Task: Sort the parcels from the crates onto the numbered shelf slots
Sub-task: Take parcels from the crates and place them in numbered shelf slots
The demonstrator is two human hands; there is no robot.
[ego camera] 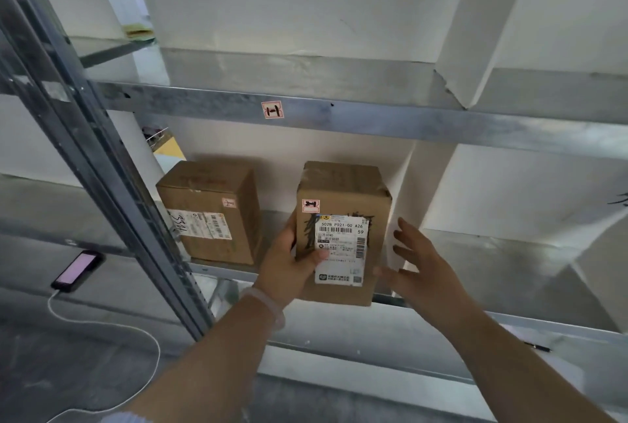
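Cardboard parcel (343, 239) upright in left grip (285, 266)

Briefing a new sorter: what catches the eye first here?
The cardboard parcel with its white shipping label, gripped by the left hand at the shelf, right hand open beside it. Then a second parcel standing to its left, and the red slot tag on the beam above.
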